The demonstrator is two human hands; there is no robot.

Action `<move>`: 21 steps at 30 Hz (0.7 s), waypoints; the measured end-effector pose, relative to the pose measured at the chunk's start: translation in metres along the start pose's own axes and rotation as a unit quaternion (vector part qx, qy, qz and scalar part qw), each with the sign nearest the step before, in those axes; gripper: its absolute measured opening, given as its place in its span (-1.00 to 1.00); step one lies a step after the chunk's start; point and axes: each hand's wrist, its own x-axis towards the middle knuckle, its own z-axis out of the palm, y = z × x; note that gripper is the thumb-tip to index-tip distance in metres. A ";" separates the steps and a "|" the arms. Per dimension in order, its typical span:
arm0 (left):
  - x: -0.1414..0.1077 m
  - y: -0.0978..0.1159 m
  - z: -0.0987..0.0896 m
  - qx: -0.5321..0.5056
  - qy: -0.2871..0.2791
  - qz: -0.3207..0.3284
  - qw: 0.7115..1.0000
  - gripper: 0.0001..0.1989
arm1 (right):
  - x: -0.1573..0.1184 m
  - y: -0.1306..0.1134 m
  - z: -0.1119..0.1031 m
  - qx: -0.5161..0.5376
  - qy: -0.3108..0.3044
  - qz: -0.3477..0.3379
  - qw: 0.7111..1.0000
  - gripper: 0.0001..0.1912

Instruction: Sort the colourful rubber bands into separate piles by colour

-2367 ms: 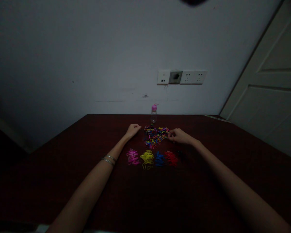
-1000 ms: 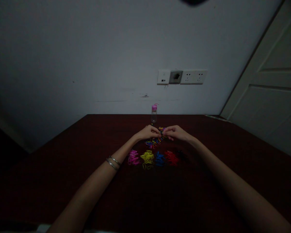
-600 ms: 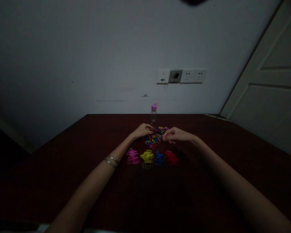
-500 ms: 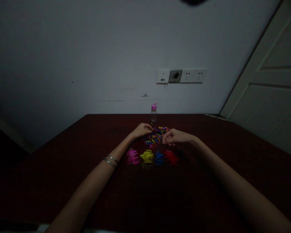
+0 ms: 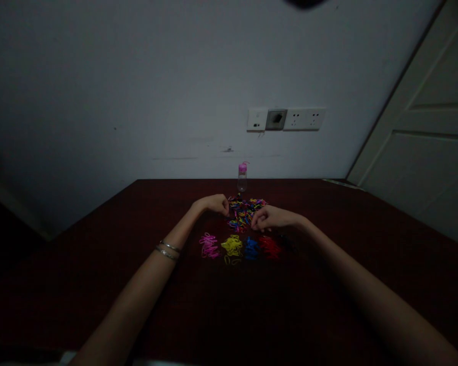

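Observation:
A mixed heap of small coloured rubber bands (image 5: pixel 242 216) lies on the dark table between my hands. At its left edge, my left hand (image 5: pixel 216 203) is closed with the fingers curled down; what they hold, if anything, is hidden. My right hand (image 5: pixel 272 217) is at the heap's right edge, fingers bent and pinched together over the bands. Nearer to me lie sorted piles in a row: pink bands (image 5: pixel 209 246), yellow bands (image 5: pixel 232 246), blue bands (image 5: pixel 251 247), red bands (image 5: pixel 269 247), and a dark pile (image 5: pixel 288 244) that hardly shows.
Behind the heap stands a small clear bottle (image 5: pixel 242 182) with a pink cap. The dark red table (image 5: pixel 168 195) meets a pale wall with sockets (image 5: pixel 303 119). A white panelled door (image 5: pixel 423 137) is on the right.
My left hand has drawn back leftward from the top of the heap and its fingers have curled in. My right hand has shifted slightly left and down.

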 end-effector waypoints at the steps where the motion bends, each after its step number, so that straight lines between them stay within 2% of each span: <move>1: -0.001 0.001 0.000 0.005 -0.015 -0.010 1.000 -0.94 | 0.000 0.003 -0.003 0.000 0.024 -0.002 1.000 -0.80; 5: 0.001 0.003 0.005 -0.003 -0.067 -0.013 0.998 -0.95 | 0.000 0.020 -0.015 0.008 0.118 0.002 0.993 -0.79; 9: 0.005 0.003 0.012 -0.029 -0.062 -0.001 0.998 -0.97 | -0.003 0.041 -0.024 0.016 0.184 0.027 0.982 -0.74; 14: 0.009 0.000 0.017 -0.043 -0.079 0.002 0.996 -0.94 | -0.011 0.062 -0.035 0.011 0.240 0.065 0.969 -0.67; 17: 0.009 -0.002 0.018 -0.058 -0.067 0.007 0.996 -0.92 | -0.016 0.069 -0.041 0.005 0.274 0.087 0.958 -0.66; 21: 0.007 -0.001 0.016 -0.045 -0.079 0.015 0.996 -0.90 | -0.019 0.074 -0.044 0.009 0.298 0.098 0.949 -0.67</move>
